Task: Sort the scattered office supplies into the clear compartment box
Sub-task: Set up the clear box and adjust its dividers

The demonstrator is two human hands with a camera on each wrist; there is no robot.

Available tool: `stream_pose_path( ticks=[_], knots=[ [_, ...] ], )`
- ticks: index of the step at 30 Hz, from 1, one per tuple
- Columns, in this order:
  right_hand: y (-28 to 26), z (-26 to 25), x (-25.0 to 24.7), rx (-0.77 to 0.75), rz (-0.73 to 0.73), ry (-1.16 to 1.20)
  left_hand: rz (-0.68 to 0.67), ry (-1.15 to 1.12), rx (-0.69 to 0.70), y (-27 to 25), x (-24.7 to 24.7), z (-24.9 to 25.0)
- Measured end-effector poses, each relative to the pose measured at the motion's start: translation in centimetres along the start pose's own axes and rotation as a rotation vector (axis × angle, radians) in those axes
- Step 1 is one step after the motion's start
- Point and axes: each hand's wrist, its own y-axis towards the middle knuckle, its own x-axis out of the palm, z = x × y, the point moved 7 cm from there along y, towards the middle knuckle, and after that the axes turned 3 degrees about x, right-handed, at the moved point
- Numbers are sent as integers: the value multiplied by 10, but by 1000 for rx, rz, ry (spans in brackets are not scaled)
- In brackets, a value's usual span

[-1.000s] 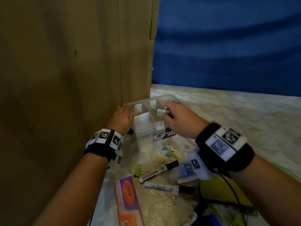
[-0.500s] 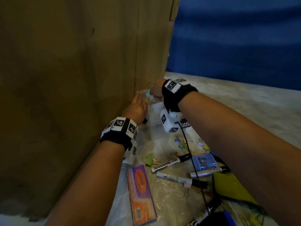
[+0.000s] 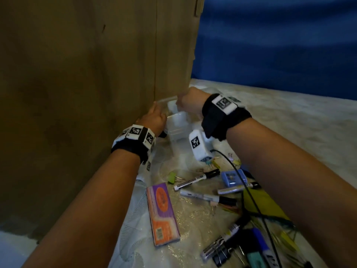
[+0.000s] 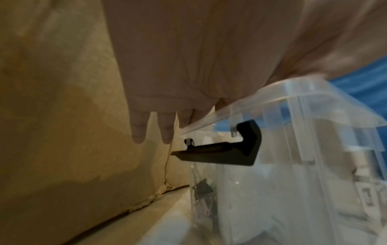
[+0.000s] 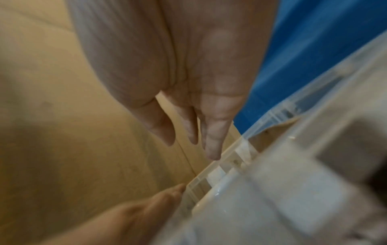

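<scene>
Against the cardboard wall (image 3: 81, 93): the clear compartment box (image 3: 176, 125) stands on the pale worktop (image 3: 289, 128), close to the wall's corner.
Left hand (image 3: 153, 120): on the box's left rim; in the left wrist view its fingers (image 4: 138, 131) hang straight and a little apart beside the rim, the thumb lying over the clear edge. The head view shows only the back of this hand.
Right hand (image 3: 188, 102): reaches over the far rim of the box; the right wrist view shows its fingers (image 5: 211, 140) straight and close together, pointing down between wall and rim and holding nothing. The head view hides them behind the wrist.
Black latch (image 4: 226, 149): seen only in the left wrist view, hanging loose from the box's side.
Binder clips inside (image 4: 203, 189): dark clips low in a compartment, visible through the clear wall from the left wrist alone.
Right wrist view extra: fingertips of the left hand (image 5: 167, 197) touching the rim from below.
Loose supplies, head view only: markers (image 3: 197, 177), a green binder clip (image 3: 172, 176), a blue sharpener (image 3: 233, 177), an orange-and-purple packet (image 3: 162, 213), all lying nearer the person than the box.
</scene>
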Motion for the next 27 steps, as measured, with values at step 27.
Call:
stream_pose_path(
  ticks=[27],
  knots=[
    [34, 223, 121, 120, -396, -827, -429, 419, 161, -126, 64, 32]
  ],
)
